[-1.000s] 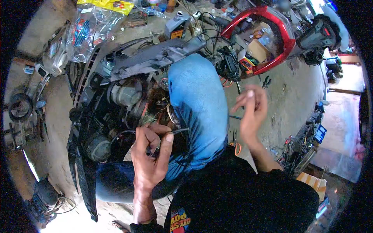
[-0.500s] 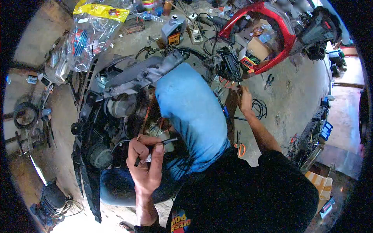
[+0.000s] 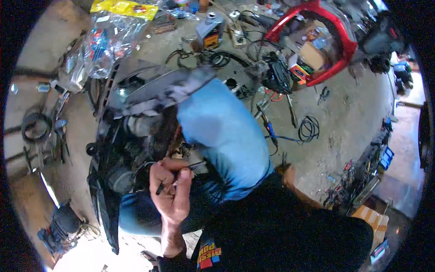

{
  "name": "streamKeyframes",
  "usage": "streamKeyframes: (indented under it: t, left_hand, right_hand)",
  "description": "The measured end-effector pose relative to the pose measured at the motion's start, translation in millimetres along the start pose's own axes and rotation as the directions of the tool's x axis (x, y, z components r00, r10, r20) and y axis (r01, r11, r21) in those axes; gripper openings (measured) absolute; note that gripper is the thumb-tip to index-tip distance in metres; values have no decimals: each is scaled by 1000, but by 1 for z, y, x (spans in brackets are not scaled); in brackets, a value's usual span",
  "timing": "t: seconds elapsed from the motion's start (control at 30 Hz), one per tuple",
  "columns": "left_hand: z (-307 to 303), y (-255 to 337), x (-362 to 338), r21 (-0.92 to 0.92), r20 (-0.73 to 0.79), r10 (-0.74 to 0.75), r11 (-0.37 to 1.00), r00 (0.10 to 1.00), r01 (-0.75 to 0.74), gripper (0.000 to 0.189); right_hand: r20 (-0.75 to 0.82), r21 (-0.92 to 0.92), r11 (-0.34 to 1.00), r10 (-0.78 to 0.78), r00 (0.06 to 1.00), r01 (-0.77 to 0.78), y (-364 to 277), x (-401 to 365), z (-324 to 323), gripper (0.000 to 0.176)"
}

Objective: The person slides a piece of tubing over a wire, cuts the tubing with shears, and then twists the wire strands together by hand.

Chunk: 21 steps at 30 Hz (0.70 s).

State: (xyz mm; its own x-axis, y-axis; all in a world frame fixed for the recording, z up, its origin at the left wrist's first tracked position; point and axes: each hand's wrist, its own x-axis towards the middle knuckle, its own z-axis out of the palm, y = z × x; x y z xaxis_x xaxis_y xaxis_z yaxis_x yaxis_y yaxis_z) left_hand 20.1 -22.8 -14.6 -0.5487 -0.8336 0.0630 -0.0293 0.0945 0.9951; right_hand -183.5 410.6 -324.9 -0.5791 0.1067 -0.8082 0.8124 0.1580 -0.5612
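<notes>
My left hand (image 3: 171, 190) is closed, pinching a thin black cable (image 3: 195, 165) between thumb and fingers. A short dark end (image 3: 160, 188) pokes out below the fingers. Behind that hand is a black motorcycle headlight assembly (image 3: 121, 180) with its plastic housing, next to my blue-trousered leg (image 3: 222, 122). On the floor to the right of my knee, my right hand (image 3: 288, 175) is closed over the handles of pliers (image 3: 284, 158); only the jaws show above the blurred fingers.
A blue-handled soldering iron (image 3: 270, 128) and a coiled black cable (image 3: 308, 129) lie past my right hand. Farther off are a dark long tool (image 3: 292, 111), small pliers (image 3: 323, 94), a red fairing (image 3: 349, 50), a grey oil bottle (image 3: 210, 31) and a plastic bag (image 3: 108, 45).
My right hand has let go of the long tool and come back towards me to the pliers. My left hand still pinches the cable. The view has shifted slightly.
</notes>
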Motion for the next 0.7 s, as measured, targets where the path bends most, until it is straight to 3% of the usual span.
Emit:
streamKeyframes:
  t: [0.07, 0.1, 0.13, 0.23, 0.5, 0.57, 0.63, 0.67, 0.7]
  left_hand:
    - [1, -3, -4, -103, -60, -87, 991, 994, 80, 26]
    - [-4, -4, -4, -33, -43, -70, 997, 997, 68, 28]
    - [-3, 0, -4, -52, -56, -138, 989, 989, 135, 29]
    - [-3, 1, -2, -122, 12, -123, 985, 992, 124, 31]
    - [-9, 6, 0, -107, 30, -183, 977, 983, 185, 32]
    - [-12, 1, 2, -104, 66, -176, 978, 982, 182, 31]
    - [-10, -1, 2, -196, 51, -178, 963, 983, 184, 31]
    - [-9, -1, 2, -241, 47, -181, 952, 982, 187, 31]
    - [-9, -1, 3, -236, 43, -167, 956, 985, 173, 31]
  right_hand:
    - [14, -415, 906, -80, 997, 79, 26, 4, -23, 29]
    - [55, -606, 784, -128, 990, 135, 31, 3, -26, 28]
    - [87, -725, 667, -154, 984, 169, 36, 5, -26, 27]
    - [139, -835, 518, -131, 982, 187, 40, 9, -26, 25]
    - [204, -888, 409, -56, 977, 209, 22, 13, -43, 20]
    - [200, -882, 432, -21, 980, 189, 15, 17, -55, 18]
    - [215, -819, 544, 1, 977, 180, 5, 23, -73, 17]
    - [254, -743, 634, -31, 967, 215, -1, 24, -81, 16]
    - [540, -291, 681, -463, 703, 672, 27, 57, -120, 27]
